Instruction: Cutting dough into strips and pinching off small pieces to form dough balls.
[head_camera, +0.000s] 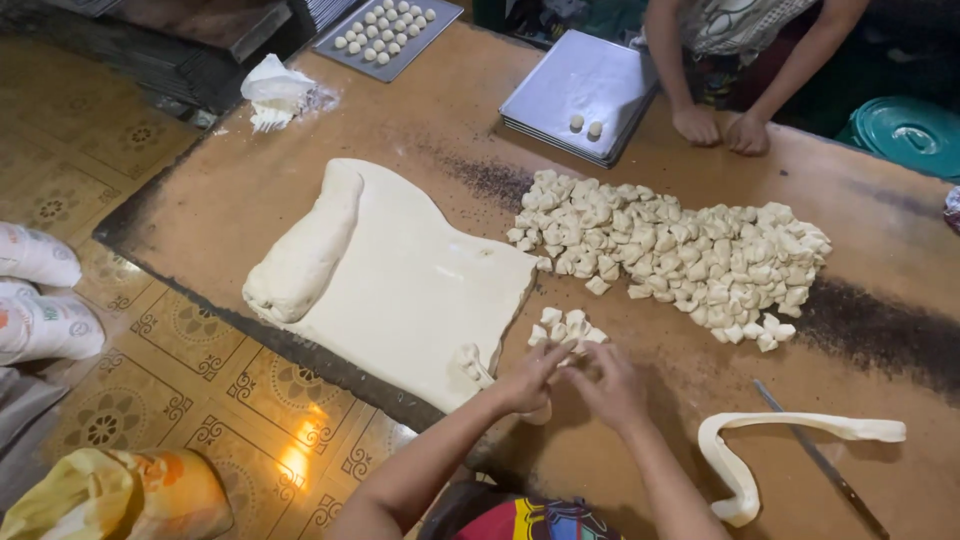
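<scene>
My left hand (528, 378) and my right hand (612, 385) meet over a small cluster of cut dough pieces (566, 328) on the brown table (420, 110), fingers curled on the pieces. A wide flattened dough sheet (410, 290) lies to their left, with a thick rolled log of dough (305, 250) on its left side. A large pile of cut dough chunks (680, 250) spreads across the table's middle. To my right a long dough strip (760, 440) curls beside a knife (820, 462).
Another person's two hands (720, 128) press on the table's far edge beside a stack of metal trays (580, 90) bearing two dough balls. A tray of several dough balls (385, 35) sits far left. Sacks (40, 300) and a tiled floor (200, 380) lie left.
</scene>
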